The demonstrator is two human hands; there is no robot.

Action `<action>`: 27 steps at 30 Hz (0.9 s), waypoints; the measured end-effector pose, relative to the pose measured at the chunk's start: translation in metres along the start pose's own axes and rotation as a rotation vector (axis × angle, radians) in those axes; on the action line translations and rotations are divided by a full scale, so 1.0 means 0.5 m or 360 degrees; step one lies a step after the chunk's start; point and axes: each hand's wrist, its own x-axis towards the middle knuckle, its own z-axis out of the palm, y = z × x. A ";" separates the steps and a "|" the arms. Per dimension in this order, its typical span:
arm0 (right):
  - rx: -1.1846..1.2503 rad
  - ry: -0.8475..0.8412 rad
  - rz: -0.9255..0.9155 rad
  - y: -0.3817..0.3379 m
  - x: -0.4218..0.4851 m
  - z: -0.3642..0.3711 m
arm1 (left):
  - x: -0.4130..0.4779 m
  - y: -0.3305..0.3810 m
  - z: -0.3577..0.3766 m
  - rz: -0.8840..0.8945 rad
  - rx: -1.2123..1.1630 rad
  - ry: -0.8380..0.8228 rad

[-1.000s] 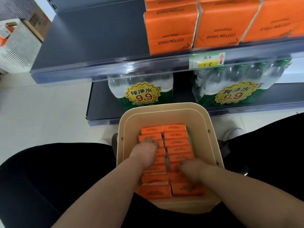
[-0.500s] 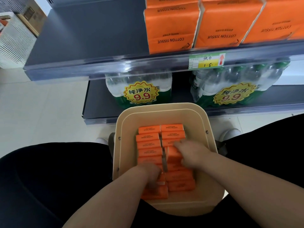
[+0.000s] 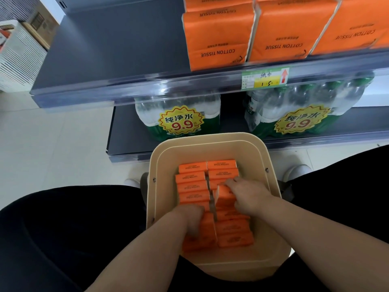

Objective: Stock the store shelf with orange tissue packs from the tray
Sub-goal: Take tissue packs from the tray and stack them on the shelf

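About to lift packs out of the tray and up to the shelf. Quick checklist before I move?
1. Grip, right hand: ok, fingers curled round a tipped-up pack.
2. Grip, left hand: cannot tell, fingertips buried among the near packs.
3. Stock in tray: ok, two rows of packs.
4. Room on shelf: ok, bare space beside the large packs.
5. Way up to the shelf: ok, nothing between.

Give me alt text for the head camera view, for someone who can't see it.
Two hands reach into a beige tray of small orange tissue packs: the right hand grips a tilted pack, the left hand digs among the near ones. Ahead, a grey shelf holds larger orange packs above bottled water.
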 end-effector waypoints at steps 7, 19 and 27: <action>0.0015 0.0166 0.0007 -0.016 -0.012 -0.034 | -0.037 0.021 -0.044 -0.0131 0.0233 0.0408; -0.0184 0.0911 -0.0114 -0.064 -0.098 -0.279 | -0.255 0.007 -0.270 -0.0244 -0.0215 0.1574; -0.0051 0.1594 -0.0203 -0.109 -0.138 -0.485 | -0.409 0.014 -0.436 -0.0346 -0.0342 0.2181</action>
